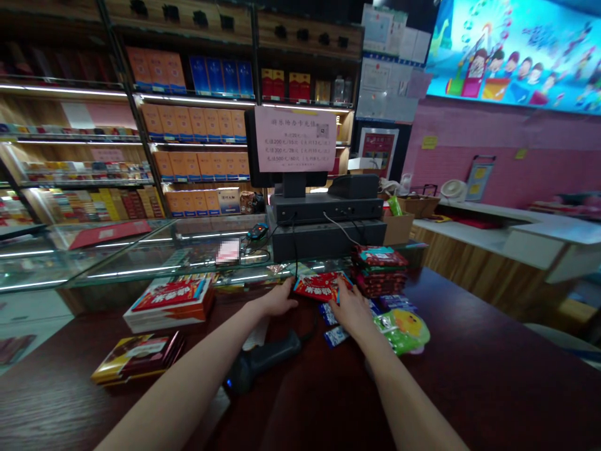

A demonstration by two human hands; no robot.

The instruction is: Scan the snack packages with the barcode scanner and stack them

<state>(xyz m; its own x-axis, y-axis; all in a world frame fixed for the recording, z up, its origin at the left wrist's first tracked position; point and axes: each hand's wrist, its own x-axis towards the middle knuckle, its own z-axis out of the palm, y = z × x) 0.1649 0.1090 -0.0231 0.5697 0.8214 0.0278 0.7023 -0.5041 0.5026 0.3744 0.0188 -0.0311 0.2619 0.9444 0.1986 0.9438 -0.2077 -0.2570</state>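
A red snack packet (pixel 319 286) with white lettering lies between my hands at the far side of the dark table. My right hand (pixel 351 308) grips its right end, thumb on the near edge and fingers over the top. My left hand (pixel 279 299) is closed at the packet's left end, its fingertips partly hidden. Below my right hand are small blue packets (pixel 337 336) and a green bag with a yellow duck (pixel 404 330). A stack of red packets (pixel 379 270) stands just beyond. Nearer me, a black barcode scanner (pixel 263 362) lies between my forearms.
A white-and-orange box topped with red packaging (pixel 171 300) and yellow-brown boxes (pixel 141 357) sit at left. A glass counter (pixel 141 257) borders the table's far side, with a monitor (pixel 294 185) behind. The scanner's cable runs near my left hand.
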